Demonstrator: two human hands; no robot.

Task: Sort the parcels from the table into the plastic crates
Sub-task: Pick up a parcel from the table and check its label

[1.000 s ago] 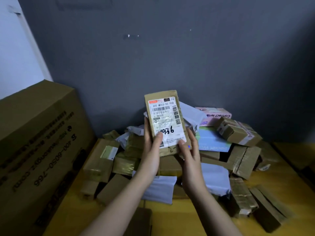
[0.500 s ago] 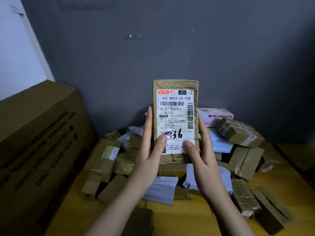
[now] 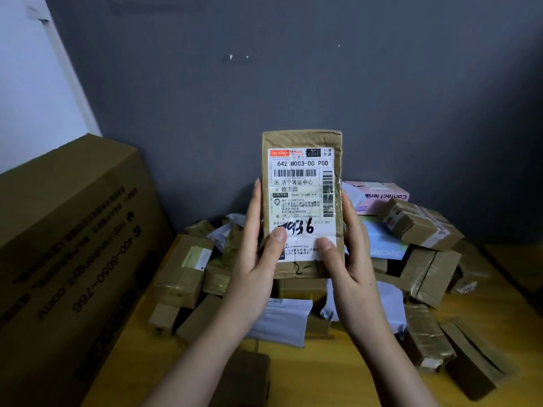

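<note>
Head view: a person is holding a flat brown parcel (image 3: pixel 302 201) upright in front of the grey wall (image 3: pixel 293 83), well above the heap of parcels (image 3: pixel 426 259) lying on the yellow table (image 3: pixel 338 362). The left hand (image 3: pixel 255 259) is grasping the parcel's left edge, its fingers running up behind that edge and its thumb pressing on the lower left of the white shipping label (image 3: pixel 299 198). The right hand (image 3: pixel 349 259) is gripping the right edge in the same way, fingers wrapping round the side and thumb lying on the label's lower right corner. The label is facing the camera, printed with barcodes and the line "642 M003-00 PDD", and someone has written "7936" on it in black marker, the first digit partly under the left thumb. Below the label, "2-1" is written on the brown wrapping.

The heap is sitting against the wall, a mix of taped brown boxes and pale plastic mailers, with a pink box (image 3: pixel 379 195) marked "Contact lens" at the back right, just beside the held parcel. A big cardboard carton (image 3: pixel 67 245) is standing at the left of the table, its printing upside down.
</note>
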